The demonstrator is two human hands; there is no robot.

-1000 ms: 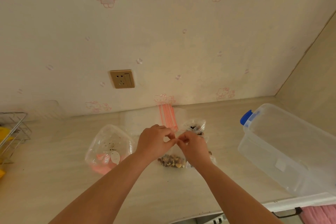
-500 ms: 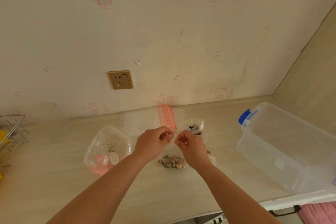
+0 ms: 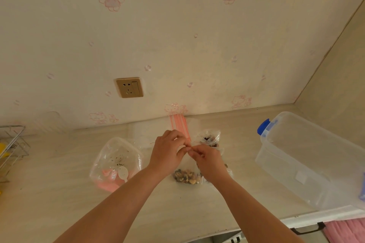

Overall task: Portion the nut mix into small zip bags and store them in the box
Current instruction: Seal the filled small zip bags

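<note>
Overhead, cartoon-cat wallpaper (image 3: pixel 177 35) behind a pale marbled counter (image 3: pixel 59 193).

Both forearms bare, no sleeves or jewellery.

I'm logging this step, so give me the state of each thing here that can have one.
Left hand: pinching the small zip bag's top.
Right hand: pinching the same top edge.
Small zip bag: nut mix inside, on the counter, seal not readable.
Storage box: lid on, blue latch at its far end.
Big nut bag: open.
Clear tub: uncovered, scoop inside.
</note>
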